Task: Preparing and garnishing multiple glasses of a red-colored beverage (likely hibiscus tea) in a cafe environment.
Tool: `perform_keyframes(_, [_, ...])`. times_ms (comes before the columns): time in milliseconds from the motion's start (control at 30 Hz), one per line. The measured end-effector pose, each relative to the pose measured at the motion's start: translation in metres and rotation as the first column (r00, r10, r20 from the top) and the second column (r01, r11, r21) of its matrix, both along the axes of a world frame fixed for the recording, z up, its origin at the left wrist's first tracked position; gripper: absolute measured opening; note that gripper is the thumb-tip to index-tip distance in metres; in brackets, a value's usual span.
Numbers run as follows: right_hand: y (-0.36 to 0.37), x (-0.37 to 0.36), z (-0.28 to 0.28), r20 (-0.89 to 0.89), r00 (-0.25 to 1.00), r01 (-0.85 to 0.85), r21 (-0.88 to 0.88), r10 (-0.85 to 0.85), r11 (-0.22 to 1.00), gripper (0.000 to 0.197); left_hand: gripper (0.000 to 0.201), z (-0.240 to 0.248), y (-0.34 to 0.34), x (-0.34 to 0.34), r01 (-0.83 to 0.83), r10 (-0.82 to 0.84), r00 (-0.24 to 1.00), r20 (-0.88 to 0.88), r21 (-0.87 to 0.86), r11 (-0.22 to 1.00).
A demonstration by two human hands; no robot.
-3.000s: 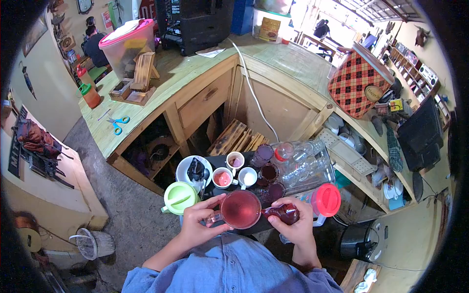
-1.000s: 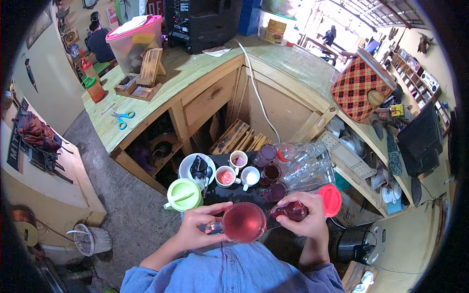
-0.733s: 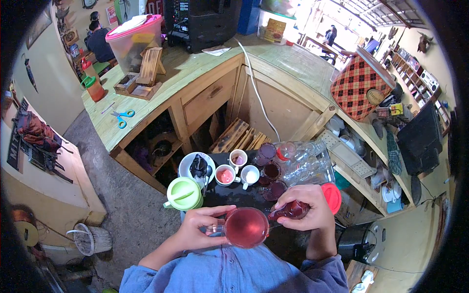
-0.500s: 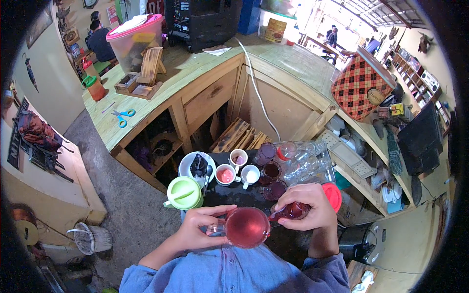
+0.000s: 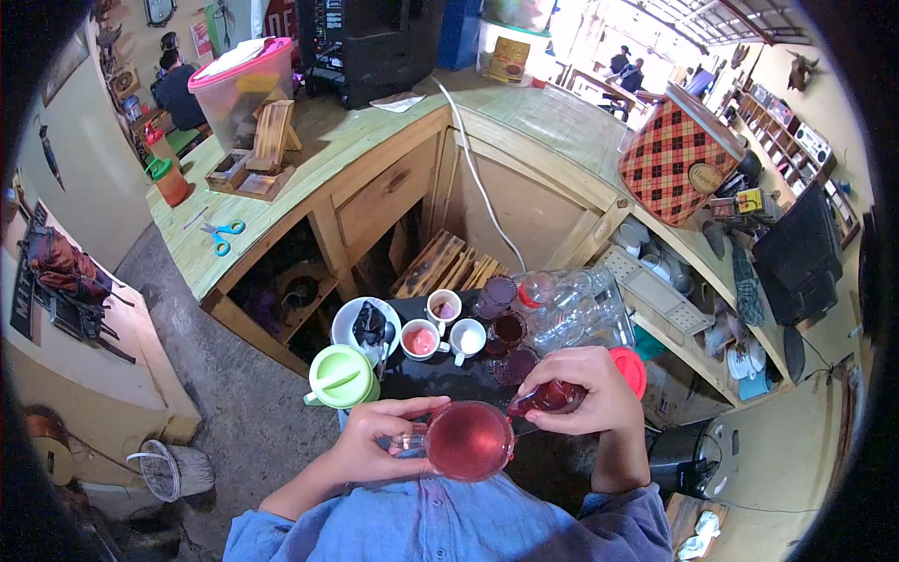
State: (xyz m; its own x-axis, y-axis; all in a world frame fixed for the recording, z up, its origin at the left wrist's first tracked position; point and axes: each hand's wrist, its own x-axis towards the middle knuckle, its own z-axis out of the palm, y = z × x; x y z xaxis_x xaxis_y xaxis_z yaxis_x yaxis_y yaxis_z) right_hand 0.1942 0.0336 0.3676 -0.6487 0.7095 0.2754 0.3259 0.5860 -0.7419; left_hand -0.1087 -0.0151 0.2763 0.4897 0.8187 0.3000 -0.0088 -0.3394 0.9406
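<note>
My left hand (image 5: 379,440) grips a clear glass mug (image 5: 470,440) of translucent red liquid by its handle, in front of my shirt. Beside the mug's right rim, my right hand (image 5: 590,389) closes its fingers round a small clear container (image 5: 554,398) with dark red contents. Its narrow end points at the mug; my fingers hide part of it, and I cannot tell its exact kind. Beyond my hands, a dark tabletop holds a lidded light-green pitcher (image 5: 344,377), a white bowl (image 5: 342,328) with a black bundle and spoon, and several white cups (image 5: 466,341).
Glasses of dark liquid (image 5: 513,365) and upturned clear glasses (image 5: 585,309) stand at the table's right, near a red lid (image 5: 627,372). Farther off, a wooden counter (image 5: 375,150) carries scissors (image 5: 223,236) and a plaid bag (image 5: 681,155). A white bucket (image 5: 178,468) stands at left.
The surroundings have shifted slightly left and down in the view. Both hands keep their grips, with the mug and the small container nearly unmoved relative to each other.
</note>
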Motion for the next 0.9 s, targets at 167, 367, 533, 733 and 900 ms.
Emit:
perform_keyframes(167, [0.003,0.004,0.010,-0.072,0.997,-0.013,0.028,0.015,1.000,0.025,0.024,0.002,0.000,0.003,0.016,-0.016,1.000,-0.017,0.003,1.000])
perform_keyframes(367, [0.009,0.001,0.022,0.037,0.993,-0.115,0.038,0.114,0.993,0.025,0.035,-0.001,0.000,0.004,0.039,-0.038,0.999,-0.022,0.027,0.999])
perform_keyframes(533, [0.010,-0.004,0.025,0.053,0.987,-0.154,0.037,0.152,0.987,0.023,0.038,-0.005,0.001,0.004,0.045,-0.044,0.999,-0.010,0.039,0.998])
perform_keyframes(733, [0.013,-0.008,0.024,0.064,0.981,-0.184,0.040,0.181,0.982,0.023,0.029,-0.002,-0.001,0.004,0.031,-0.031,0.999,-0.016,0.035,0.999])
perform_keyframes(900, [0.014,-0.008,0.026,0.089,0.978,-0.194,0.046,0.189,0.980,0.023,0.032,0.003,0.001,0.003,0.045,-0.045,0.999,-0.010,0.016,0.999])
